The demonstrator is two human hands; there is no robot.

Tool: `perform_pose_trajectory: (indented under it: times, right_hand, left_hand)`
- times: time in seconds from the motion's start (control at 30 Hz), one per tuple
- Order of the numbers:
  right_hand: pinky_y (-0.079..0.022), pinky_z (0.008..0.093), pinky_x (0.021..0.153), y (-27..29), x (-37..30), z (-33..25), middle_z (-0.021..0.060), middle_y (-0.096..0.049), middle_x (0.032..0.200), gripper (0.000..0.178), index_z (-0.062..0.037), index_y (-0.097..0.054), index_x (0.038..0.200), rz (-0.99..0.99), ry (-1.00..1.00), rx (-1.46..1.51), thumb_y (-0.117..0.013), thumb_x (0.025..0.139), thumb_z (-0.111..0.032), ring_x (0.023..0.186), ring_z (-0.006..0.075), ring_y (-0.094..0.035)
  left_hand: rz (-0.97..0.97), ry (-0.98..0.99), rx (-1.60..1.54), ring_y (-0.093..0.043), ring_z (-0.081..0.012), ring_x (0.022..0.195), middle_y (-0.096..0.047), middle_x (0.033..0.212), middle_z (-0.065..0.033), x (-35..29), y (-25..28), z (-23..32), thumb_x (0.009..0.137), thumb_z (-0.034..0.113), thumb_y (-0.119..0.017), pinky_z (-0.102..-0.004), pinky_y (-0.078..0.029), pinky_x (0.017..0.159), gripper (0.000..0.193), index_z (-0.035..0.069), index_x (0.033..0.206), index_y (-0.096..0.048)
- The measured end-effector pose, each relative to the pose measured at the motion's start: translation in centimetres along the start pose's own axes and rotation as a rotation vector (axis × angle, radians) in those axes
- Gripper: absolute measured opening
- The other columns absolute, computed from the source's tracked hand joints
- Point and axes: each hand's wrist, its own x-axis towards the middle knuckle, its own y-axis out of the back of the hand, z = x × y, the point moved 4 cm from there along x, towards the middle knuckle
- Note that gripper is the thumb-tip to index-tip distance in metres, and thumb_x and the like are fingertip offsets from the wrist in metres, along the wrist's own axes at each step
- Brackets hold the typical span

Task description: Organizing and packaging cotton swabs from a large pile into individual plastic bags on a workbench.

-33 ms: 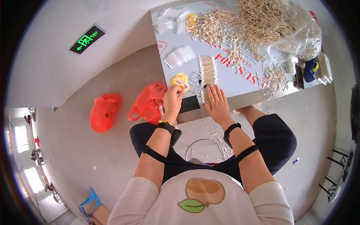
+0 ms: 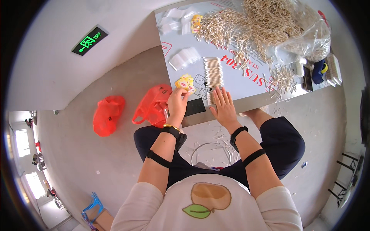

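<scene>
My right hand point(image 2: 223, 107) lies flat, fingers stretched out, over the near end of a neat row of cotton swabs point(image 2: 214, 73). The swabs lie side by side across the row, which runs away from me along the table. To the left, my left hand point(image 2: 178, 104) is closed, its thumb and fingertips pinched at the near edge of a small fanned pile of yellow cards point(image 2: 184, 81). A card's edge seems to be between them, partly hidden by the fingers. Beyond the cards lies a stack of clear plastic sleeves point(image 2: 184, 58).
A large heap of loose swabs point(image 2: 231, 29) spreads over the far table, beside a clear plastic bag point(image 2: 304, 42). A smaller swab pile point(image 2: 283, 79) lies right. Red plastic bags point(image 2: 108, 115) are left of the table. Fallen swabs and a metal ring point(image 2: 211, 145) show below the near edge.
</scene>
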Motion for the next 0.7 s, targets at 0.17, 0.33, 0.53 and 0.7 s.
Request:
perform_pose_trajectory:
  times: [0.17, 0.33, 0.53, 0.7]
  right_hand:
    - [-0.016, 0.0499, 0.132, 0.0, -0.3, 0.5, 0.0129, -0.024, 0.175, 0.081, -0.0026, -0.027, 0.166, 0.004, -0.016, -0.006, -0.058, 0.102, -0.042, 0.162, 0.0343, -0.018]
    - [-0.015, 0.0493, 0.133, -0.1, 0.1, 0.0, 0.0115, -0.022, 0.176, 0.081, -0.0027, -0.029, 0.165, -0.032, -0.022, -0.024, -0.057, 0.102, -0.045, 0.163, 0.0322, -0.017]
    - [-0.014, 0.0486, 0.133, -0.1, -0.1, 0.2, 0.0107, -0.02, 0.176, 0.08, -0.0027, -0.031, 0.165, -0.065, -0.047, -0.061, -0.056, 0.102, -0.046, 0.164, 0.0314, -0.015]
    - [-0.014, 0.0486, 0.133, -0.2, -0.1, 0.2, 0.0107, -0.02, 0.176, 0.081, -0.0028, -0.029, 0.166, -0.06, -0.038, -0.065, -0.056, 0.103, -0.045, 0.164, 0.0319, -0.015]
  left_hand:
    - [-0.038, -0.125, -0.014, -0.067, -0.0354, 0.084, -0.062, 0.092, -0.0106, -1.2, -2.3, 4.8, 0.087, 0.002, -0.072, -0.0449, -0.055, 0.071, 0.013, 0.007, 0.093, -0.062]
    - [-0.078, -0.151, 0.037, -0.065, -0.0338, 0.089, -0.058, 0.093, -0.0092, -1.2, -5.4, 5.5, 0.085, 0.0, -0.07, -0.0466, -0.055, 0.07, 0.019, 0.011, 0.096, -0.059]
    - [-0.194, -0.129, 0.085, -0.066, -0.0325, 0.098, -0.059, 0.103, -0.0094, -2.1, -6.5, 4.8, 0.086, 0.001, -0.07, -0.046, -0.057, 0.075, 0.02, 0.01, 0.102, -0.061]
    - [-0.224, -0.193, 0.001, -0.067, -0.0312, 0.1, -0.062, 0.111, -0.0082, -3.6, -6.1, 4.2, 0.087, 0.004, -0.073, -0.0417, -0.059, 0.081, 0.03, 0.011, 0.117, -0.068]
